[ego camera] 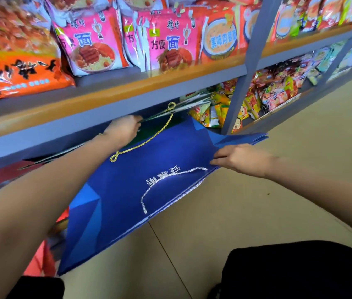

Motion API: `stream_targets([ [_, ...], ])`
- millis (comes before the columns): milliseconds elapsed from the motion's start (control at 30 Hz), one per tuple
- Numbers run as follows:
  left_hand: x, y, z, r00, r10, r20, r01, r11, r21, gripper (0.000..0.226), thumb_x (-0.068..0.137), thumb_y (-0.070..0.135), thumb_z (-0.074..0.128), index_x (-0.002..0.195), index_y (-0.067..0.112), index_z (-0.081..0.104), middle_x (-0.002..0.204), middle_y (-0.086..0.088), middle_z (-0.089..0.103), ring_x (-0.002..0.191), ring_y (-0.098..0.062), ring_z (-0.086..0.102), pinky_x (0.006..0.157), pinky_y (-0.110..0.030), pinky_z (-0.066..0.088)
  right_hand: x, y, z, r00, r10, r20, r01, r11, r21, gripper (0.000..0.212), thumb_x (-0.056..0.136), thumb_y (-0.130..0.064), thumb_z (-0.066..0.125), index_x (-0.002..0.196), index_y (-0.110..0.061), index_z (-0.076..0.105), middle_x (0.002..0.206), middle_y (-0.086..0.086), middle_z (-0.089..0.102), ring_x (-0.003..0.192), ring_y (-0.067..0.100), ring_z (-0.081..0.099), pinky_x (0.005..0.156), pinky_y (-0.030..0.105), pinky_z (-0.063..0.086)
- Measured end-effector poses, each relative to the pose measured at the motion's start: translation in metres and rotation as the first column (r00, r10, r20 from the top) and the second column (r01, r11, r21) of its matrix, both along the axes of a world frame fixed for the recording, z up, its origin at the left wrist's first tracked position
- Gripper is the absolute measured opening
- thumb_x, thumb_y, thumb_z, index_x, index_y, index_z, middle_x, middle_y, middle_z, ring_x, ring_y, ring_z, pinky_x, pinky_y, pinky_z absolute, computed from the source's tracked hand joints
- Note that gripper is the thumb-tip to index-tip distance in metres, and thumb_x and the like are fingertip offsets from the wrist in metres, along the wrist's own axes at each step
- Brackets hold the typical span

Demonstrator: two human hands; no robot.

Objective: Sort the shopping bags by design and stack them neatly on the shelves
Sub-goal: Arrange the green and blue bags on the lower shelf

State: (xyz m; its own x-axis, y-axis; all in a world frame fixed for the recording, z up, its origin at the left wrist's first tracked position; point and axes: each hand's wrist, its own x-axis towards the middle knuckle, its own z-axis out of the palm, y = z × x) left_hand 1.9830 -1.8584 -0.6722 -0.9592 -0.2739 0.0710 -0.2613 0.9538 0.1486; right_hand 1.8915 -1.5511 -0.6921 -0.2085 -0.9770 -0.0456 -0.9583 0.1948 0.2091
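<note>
Nearest to us are our two dark-clad knees (300, 270), low in the view above the tan tiled floor (224, 223). Both bare forearms reach forward from there.

Our right hand (242, 159) rests on the right edge of a large blue shopping bag (149, 169), fingers curled and pinching that edge. The bag lies flat and tilted, its far end pushed in under the shelf, its near corner hanging out over the floor. It carries one white cord handle (160, 188) and white printed characters. It looks like more than one blue bag stacked together, since thin layered edges show at the right, but we cannot count them.

Our left hand (123, 129) is tucked under the grey shelf rail (63, 126), fingers closed on the thin edge of a flat folded bag (181, 106) that sticks out towards the right. One yellow twisted cord (149, 138) loops from that bag down across the blue one. Something dark green sits just behind the left hand, partly hidden.

On the shelf above we count two pink noodle packs (93, 44) and one orange pack (19, 76) at the left. Further right, one lower bay holds a heap of yellow snack packets (216, 113), too jumbled to count.
</note>
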Motion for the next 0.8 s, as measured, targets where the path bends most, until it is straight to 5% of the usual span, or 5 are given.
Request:
stream_targets([
  [67, 0.007, 0.002, -0.004, 1.000, -0.017, 0.019, 0.018, 0.999, -0.032, 0.033, 0.100, 0.015, 0.039, 0.130, 0.009, 0.052, 0.119, -0.022, 0.060, 0.108, -0.040, 0.055, 0.088, -0.039, 0.042, -0.001, -0.022, -0.006, 0.995, -0.095, -0.031, 0.098, 0.992, 0.081, 0.054, 0.086, 0.007, 0.050, 0.135, -0.015, 0.047, 0.135, 0.010, 0.046, 0.121, 0.029, 0.043, 0.076, 0.043, 0.051],
  [233, 0.026, 0.012, -0.006, 0.998, -0.059, -0.024, 0.059, 0.998, -0.021, 0.034, 0.100, 0.016, 0.038, 0.131, 0.013, 0.052, 0.123, -0.016, 0.060, 0.113, -0.038, 0.052, 0.091, -0.039, 0.039, 0.006, -0.056, -0.011, 0.970, -0.195, -0.144, 0.214, 0.967, 0.135, 0.060, 0.090, 0.007, 0.042, 0.144, -0.015, 0.028, 0.133, 0.008, 0.038, 0.118, 0.026, 0.036, 0.065, 0.031, 0.035],
  [467, 0.015, 0.001, 0.014, 0.998, -0.035, -0.051, 0.037, 0.999, 0.039, 0.035, 0.100, 0.016, 0.038, 0.131, 0.005, 0.049, 0.127, -0.020, 0.056, 0.114, -0.036, 0.054, 0.095, -0.035, 0.039, -0.005, -0.014, -0.025, 0.972, 0.012, -0.236, -0.018, 1.000, -0.023, 0.061, 0.038, 0.015, 0.083, 0.094, -0.007, 0.070, 0.078, 0.007, 0.061, 0.060, 0.026, 0.058, 0.040, 0.018, 0.004],
  [633, -0.004, 0.012, 0.013, 1.000, 0.004, -0.001, -0.004, 1.000, 0.010, 0.037, 0.100, 0.015, 0.040, 0.136, 0.006, 0.042, 0.136, -0.019, 0.048, 0.123, -0.035, 0.047, 0.102, -0.038, 0.036, -0.006, 0.021, -0.011, 0.990, 0.047, -0.135, -0.056, 0.997, -0.059, 0.047, 0.057, 0.007, 0.082, 0.098, -0.007, 0.068, 0.080, 0.007, 0.060, 0.065, 0.028, 0.059, 0.032, 0.030, 0.042],
  [800, -0.007, 0.019, 0.013, 0.998, 0.052, -0.031, -0.051, 0.998, 0.039, 0.038, 0.102, 0.020, 0.031, 0.135, 0.008, 0.044, 0.137, -0.019, 0.046, 0.125, -0.036, 0.043, 0.103, -0.040, 0.034, -0.004, 0.022, 0.007, 0.991, -0.019, -0.134, 0.020, 1.000, 0.002, 0.040, 0.068, 0.009, 0.072, 0.104, -0.008, 0.067, 0.087, 0.009, 0.061, 0.075, 0.029, 0.061, 0.043, 0.029, 0.042],
])
